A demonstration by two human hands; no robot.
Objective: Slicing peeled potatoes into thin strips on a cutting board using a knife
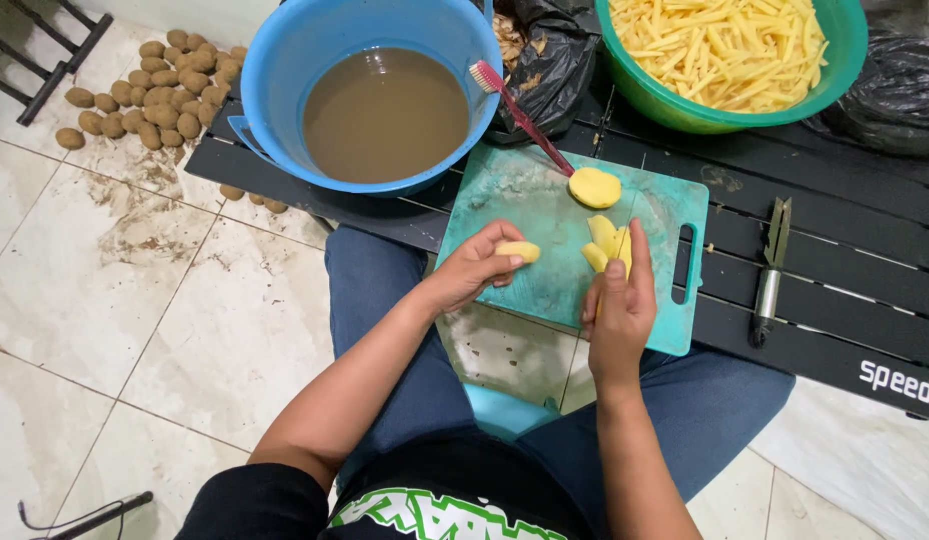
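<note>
Your left hand pinches a peeled potato piece between thumb and fingertips, so the piece sticks out past the fingers over the left half of the cutting board. It is pale yellow, smooth and rounded, a small oval chunk.

Your right hand stands on edge at the board's near right side, fingers pressed together and pointing away from you. A thin knife blade shows along your fingers; the handle is hidden in your palm, so how firmly you grip it cannot be told. Just beside those fingertips lie the potato slices, a few yellow wedges leaning against each other, touching the blade. Further up the board, apart from them, sits a round potato half, cut face up, flat and moist-looking.

The board is teal plastic, scuffed with cut marks, with a slot handle on its right edge; it rests on a black slatted table. Behind it a blue plastic basin holds muddy brown water, and a red toothbrush leans from its rim down to the board. A green bowl is heaped with raw potato sticks. A peeler lies on the slats to your right. Unpeeled brown potatoes are piled on the tiled floor.
</note>
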